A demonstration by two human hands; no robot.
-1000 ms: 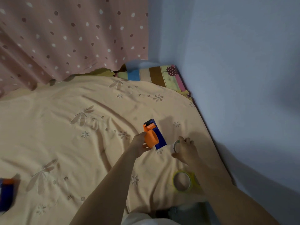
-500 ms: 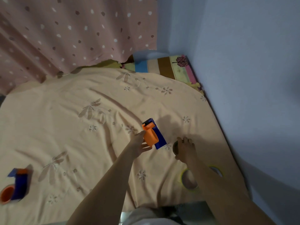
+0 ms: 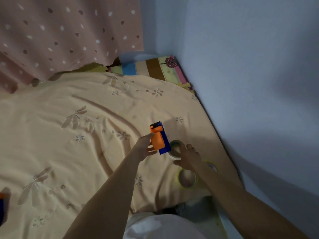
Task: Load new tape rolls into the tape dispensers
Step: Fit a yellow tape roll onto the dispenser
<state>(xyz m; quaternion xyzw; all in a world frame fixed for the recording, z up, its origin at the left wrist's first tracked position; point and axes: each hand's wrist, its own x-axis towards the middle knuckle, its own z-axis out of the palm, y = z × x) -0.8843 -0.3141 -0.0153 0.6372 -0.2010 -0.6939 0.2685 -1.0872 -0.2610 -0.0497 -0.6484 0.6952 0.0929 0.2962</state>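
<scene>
An orange and blue tape dispenser point(image 3: 159, 138) is held upright over the yellow bedsheet by my left hand point(image 3: 144, 147), fingers on its orange side. Right beside the dispenser's blue edge, my right hand point(image 3: 189, 156) grips a clear tape roll point(image 3: 175, 147) with its open core facing up. Another tape roll point(image 3: 187, 177) with a yellowish rim lies flat on the sheet under my right wrist. A third roll point(image 3: 213, 167) peeks out behind my right forearm.
A second orange and blue dispenser point(image 3: 2, 206) shows partly at the left edge. The pale wall point(image 3: 250, 83) runs along the bed's right side. A striped pillow point(image 3: 151, 67) and a dotted pink curtain point(image 3: 60, 35) close off the far end.
My right hand has lifted the clear roll and brought it left, up against the dispenser. The view has shifted, so the second dispenser at the left is now mostly cut off.
</scene>
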